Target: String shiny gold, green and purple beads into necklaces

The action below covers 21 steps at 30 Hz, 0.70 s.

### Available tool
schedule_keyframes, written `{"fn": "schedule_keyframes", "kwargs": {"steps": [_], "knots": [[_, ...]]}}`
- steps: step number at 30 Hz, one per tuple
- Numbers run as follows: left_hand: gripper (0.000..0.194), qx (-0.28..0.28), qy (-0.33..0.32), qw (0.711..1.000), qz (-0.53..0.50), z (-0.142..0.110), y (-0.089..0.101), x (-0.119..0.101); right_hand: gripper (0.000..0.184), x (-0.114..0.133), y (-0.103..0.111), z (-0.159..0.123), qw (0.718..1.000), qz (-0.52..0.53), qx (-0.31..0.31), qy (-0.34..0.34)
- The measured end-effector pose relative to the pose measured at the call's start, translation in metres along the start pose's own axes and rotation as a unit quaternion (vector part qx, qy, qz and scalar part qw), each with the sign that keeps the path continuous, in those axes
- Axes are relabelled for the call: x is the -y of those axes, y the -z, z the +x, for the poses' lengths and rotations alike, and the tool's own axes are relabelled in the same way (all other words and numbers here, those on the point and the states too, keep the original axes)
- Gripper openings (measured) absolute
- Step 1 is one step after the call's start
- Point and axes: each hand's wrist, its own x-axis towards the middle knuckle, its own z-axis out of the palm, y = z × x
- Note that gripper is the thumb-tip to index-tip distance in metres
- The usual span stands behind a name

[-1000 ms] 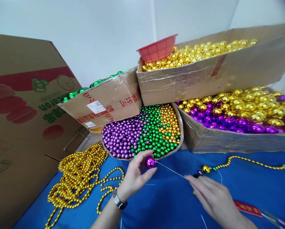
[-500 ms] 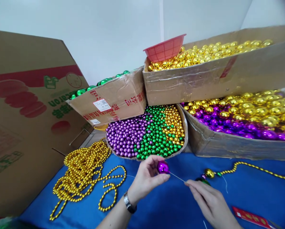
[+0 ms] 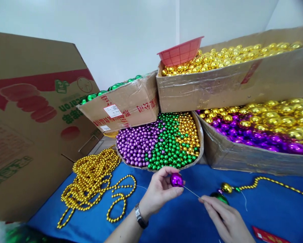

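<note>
Between the thumb and fingers of my left hand (image 3: 159, 189) is a large shiny purple bead (image 3: 176, 180). A thin pale string (image 3: 191, 191) runs from the bead to my right hand (image 3: 227, 216), whose thumb and forefinger pinch it. Partly behind my right fingers lies a big green bead (image 3: 219, 198). Beside it, a gold bead (image 3: 226, 187) and small purple and green beads join a gold bead chain (image 3: 257, 181) on the blue cloth. Just beyond my left hand, a container of small purple, green and gold beads (image 3: 163, 145) stands.
Coiled gold bead strands (image 3: 90, 179) lie at the left, near a large carton (image 3: 32, 118). Behind stand a box of green beads (image 3: 126, 104), a box of gold beads (image 3: 232, 81) with a red basket (image 3: 181, 52), and a gold-and-purple bead box (image 3: 255, 155). A red packet (image 3: 268, 234) lies lower right.
The whole view has shifted slightly, so things appear a little further right. Both hands keep the same hold on the purple bead and the string.
</note>
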Motion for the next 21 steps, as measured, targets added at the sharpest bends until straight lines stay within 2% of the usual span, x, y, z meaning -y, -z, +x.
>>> {"fn": "schedule_keyframes", "kwargs": {"steps": [9,14,18,19,21], "knots": [[0.042,-0.033,0.006,0.998,-0.055,0.001,-0.004,0.006,0.023,0.006,-0.001,-0.002,0.999,0.022,0.007,-0.042],[0.042,-0.016,0.018,0.999,-0.038,-0.002,-0.005,0.011,0.023,0.009,-0.001,0.003,1.000,0.010,-0.015,-0.004],[0.051,0.056,0.026,0.998,0.025,0.000,-0.002,0.005,0.023,0.011,-0.001,0.006,0.999,0.011,-0.026,-0.015],[0.050,0.057,0.007,0.997,0.057,0.004,0.000,0.000,0.023,0.010,0.000,0.006,0.999,0.010,-0.032,-0.022],[0.039,0.009,-0.062,0.984,0.166,0.018,0.005,-0.012,0.022,0.007,0.001,0.005,0.998,0.002,-0.050,-0.029]]}}
